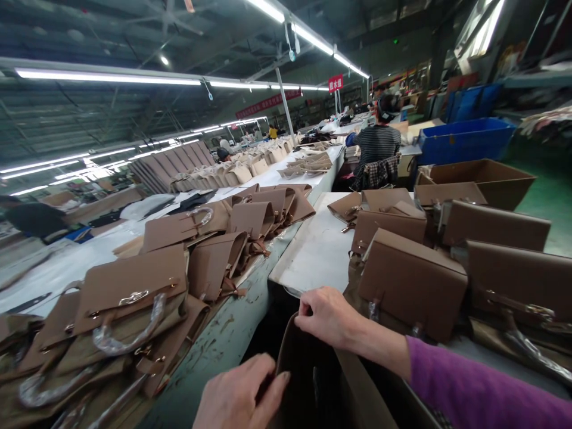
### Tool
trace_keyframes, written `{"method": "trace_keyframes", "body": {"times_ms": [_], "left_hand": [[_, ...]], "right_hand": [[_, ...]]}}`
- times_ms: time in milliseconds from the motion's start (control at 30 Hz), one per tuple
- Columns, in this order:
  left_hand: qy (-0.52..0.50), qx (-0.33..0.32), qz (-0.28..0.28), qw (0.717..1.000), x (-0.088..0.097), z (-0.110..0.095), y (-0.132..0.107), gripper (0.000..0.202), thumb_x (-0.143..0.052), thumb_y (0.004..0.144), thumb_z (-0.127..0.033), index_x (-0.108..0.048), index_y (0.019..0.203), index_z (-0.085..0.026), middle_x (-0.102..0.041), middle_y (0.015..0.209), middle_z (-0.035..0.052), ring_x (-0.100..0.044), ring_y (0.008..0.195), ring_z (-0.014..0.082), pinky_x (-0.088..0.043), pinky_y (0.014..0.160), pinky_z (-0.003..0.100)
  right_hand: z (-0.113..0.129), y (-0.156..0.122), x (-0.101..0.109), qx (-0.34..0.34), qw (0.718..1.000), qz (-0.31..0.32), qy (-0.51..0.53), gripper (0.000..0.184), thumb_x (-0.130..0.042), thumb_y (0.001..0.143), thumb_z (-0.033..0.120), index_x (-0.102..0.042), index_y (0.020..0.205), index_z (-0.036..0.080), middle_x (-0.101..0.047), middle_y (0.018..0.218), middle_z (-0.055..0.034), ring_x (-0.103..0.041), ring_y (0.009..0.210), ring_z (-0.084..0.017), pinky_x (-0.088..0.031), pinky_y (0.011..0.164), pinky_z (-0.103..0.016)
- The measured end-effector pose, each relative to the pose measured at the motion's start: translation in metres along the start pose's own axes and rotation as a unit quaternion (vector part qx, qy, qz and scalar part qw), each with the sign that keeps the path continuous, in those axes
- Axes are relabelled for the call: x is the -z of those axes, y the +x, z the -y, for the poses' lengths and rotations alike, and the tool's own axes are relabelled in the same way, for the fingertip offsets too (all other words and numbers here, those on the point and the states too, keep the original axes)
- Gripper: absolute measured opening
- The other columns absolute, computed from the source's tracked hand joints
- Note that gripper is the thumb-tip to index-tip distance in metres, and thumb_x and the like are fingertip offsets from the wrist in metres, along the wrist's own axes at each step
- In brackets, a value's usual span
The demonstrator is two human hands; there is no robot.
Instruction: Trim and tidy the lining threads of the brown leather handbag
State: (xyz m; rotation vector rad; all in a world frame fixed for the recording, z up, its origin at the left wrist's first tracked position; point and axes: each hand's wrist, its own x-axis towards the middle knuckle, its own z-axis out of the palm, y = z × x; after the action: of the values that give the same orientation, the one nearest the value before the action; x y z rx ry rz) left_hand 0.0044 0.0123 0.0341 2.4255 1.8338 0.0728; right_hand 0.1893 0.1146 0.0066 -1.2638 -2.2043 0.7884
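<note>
I hold a dark brown leather bag [313, 387] low in the middle of the view, its top edge facing me. My left hand [239, 396] is closed on its near left edge, thumb pressed against the leather. My right hand [328, 316], in a purple sleeve, is closed over the bag's far top edge. Just beyond my right hand stands a taupe flap handbag [411, 283] on the white table [315, 250].
Several taupe handbags with plastic-wrapped handles [129, 298] lie piled on the long bench at left, and more [496, 223] stand at right. A person in a striped top [378, 146] sits ahead. Open cartons [482, 179] and blue bins [465, 140] stand at right.
</note>
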Motion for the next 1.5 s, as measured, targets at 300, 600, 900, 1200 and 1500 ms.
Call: {"method": "trace_keyframes", "body": {"times_ms": [300, 600, 900, 1200, 1500], "left_hand": [[-0.242, -0.019, -0.061, 0.968, -0.003, -0.005, 0.063, 0.015, -0.052, 0.091, -0.023, -0.067, 0.087, -0.021, -0.067, 0.085, -0.0007, -0.063, 0.078, 0.0153, -0.043, 0.069, 0.022], [-0.218, -0.005, -0.074, 0.973, -0.011, -0.009, 0.056, 0.013, -0.051, 0.091, -0.021, -0.062, 0.085, -0.021, -0.065, 0.083, -0.0014, -0.062, 0.074, 0.0140, -0.043, 0.066, 0.021], [-0.206, -0.008, -0.080, 0.975, -0.010, -0.015, 0.057, 0.017, -0.048, 0.093, -0.022, -0.063, 0.086, -0.022, -0.065, 0.081, -0.0011, -0.062, 0.072, 0.0142, -0.043, 0.065, 0.021], [-0.224, 0.001, -0.062, 0.973, -0.010, -0.014, 0.058, 0.017, -0.048, 0.093, -0.025, -0.063, 0.086, -0.022, -0.064, 0.081, -0.0020, -0.061, 0.072, 0.0136, -0.042, 0.065, 0.021], [-0.238, 0.011, -0.064, 0.969, -0.012, -0.012, 0.057, 0.017, -0.049, 0.093, -0.026, -0.064, 0.086, -0.021, -0.064, 0.080, -0.0017, -0.061, 0.071, 0.0137, -0.043, 0.064, 0.021]], "right_hand": [[-0.005, -0.004, 0.005, 0.011, 1.000, 0.012, 0.006, 0.010, -0.059, 0.074, 0.017, -0.069, 0.074, 0.017, -0.071, 0.077, -0.0047, -0.063, 0.074, -0.017, -0.040, 0.065, -0.025], [-0.009, -0.013, 0.015, 0.083, 0.992, 0.025, 0.091, 0.009, -0.061, 0.076, 0.014, -0.062, 0.067, 0.017, -0.071, 0.092, -0.0027, -0.065, 0.081, -0.015, -0.043, 0.072, -0.022], [-0.021, -0.018, 0.016, 0.030, 0.990, -0.036, 0.130, 0.022, -0.062, 0.072, 0.018, -0.049, 0.054, 0.017, -0.073, 0.080, -0.0011, -0.067, 0.076, -0.014, -0.044, 0.067, -0.021], [-0.020, -0.017, 0.014, -0.031, 0.993, -0.025, 0.107, 0.016, -0.059, 0.072, 0.021, -0.055, 0.057, 0.018, -0.074, 0.076, 0.0003, -0.066, 0.070, -0.013, -0.043, 0.064, -0.021], [-0.020, -0.015, 0.012, -0.026, 0.994, -0.027, 0.105, 0.017, -0.057, 0.071, 0.019, -0.053, 0.055, 0.018, -0.074, 0.074, 0.0009, -0.066, 0.068, -0.013, -0.041, 0.063, -0.020]]}}
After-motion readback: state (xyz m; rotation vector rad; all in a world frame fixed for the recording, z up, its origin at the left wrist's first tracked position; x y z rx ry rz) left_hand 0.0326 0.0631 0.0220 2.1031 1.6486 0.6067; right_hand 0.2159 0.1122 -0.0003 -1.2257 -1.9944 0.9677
